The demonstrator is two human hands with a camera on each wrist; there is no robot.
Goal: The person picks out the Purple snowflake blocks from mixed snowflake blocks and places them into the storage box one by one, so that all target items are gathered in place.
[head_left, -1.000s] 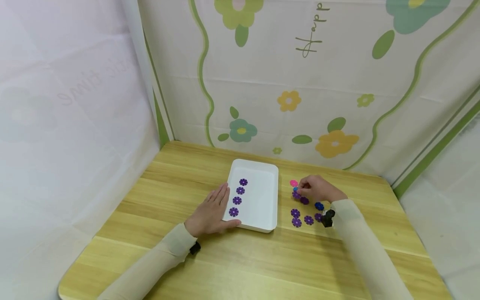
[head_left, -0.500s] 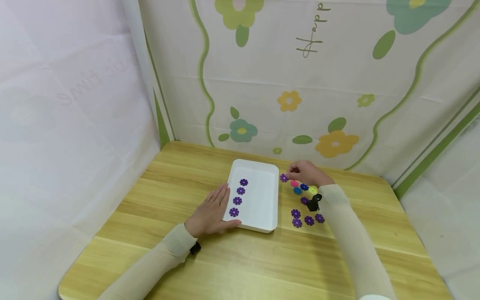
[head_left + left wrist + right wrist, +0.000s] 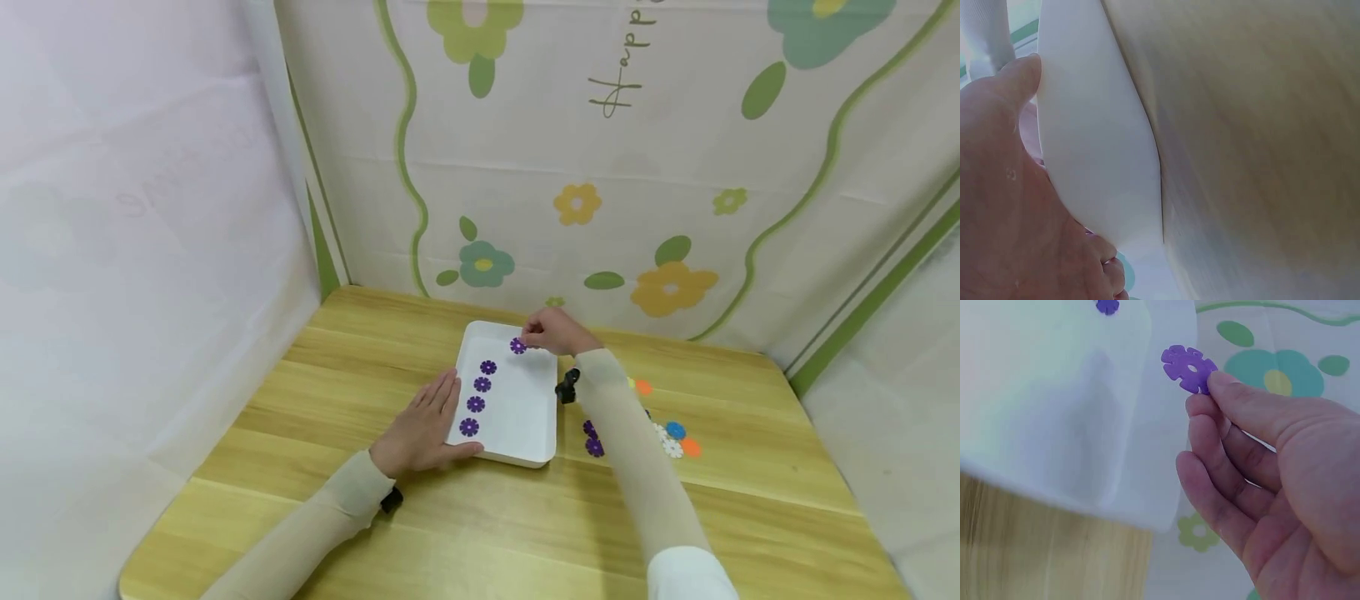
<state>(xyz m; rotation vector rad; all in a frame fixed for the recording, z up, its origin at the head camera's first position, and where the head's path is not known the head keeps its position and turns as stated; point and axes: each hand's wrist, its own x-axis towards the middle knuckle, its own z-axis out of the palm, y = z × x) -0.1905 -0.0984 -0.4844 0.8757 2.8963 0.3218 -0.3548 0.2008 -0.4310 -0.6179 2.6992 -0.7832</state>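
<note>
Between thumb and forefinger, my right hand [image 3: 558,332] pinches a purple snowflake disc [image 3: 1189,367] by its edge, above the far end of a white tray [image 3: 525,408]. Inside the tray, several purple discs [image 3: 482,384] lie in a slanting row along the left side. My left hand [image 3: 420,425] rests against the tray's near left corner, fingers straight along the left rim and thumb over the front rim. In the left wrist view the tray's outer wall [image 3: 1094,125] shows beside that hand.
On the table right of the tray lie loose discs: purple [image 3: 595,447], white [image 3: 672,448], blue [image 3: 676,430] and orange [image 3: 691,447]. My right forearm hides part of that group. A flowered cloth [image 3: 517,208] hangs behind the table's back edge.
My right hand has picked up a purple disc from the loose group and carried it left, over the tray's far end. The left hand has stayed at the tray.
</note>
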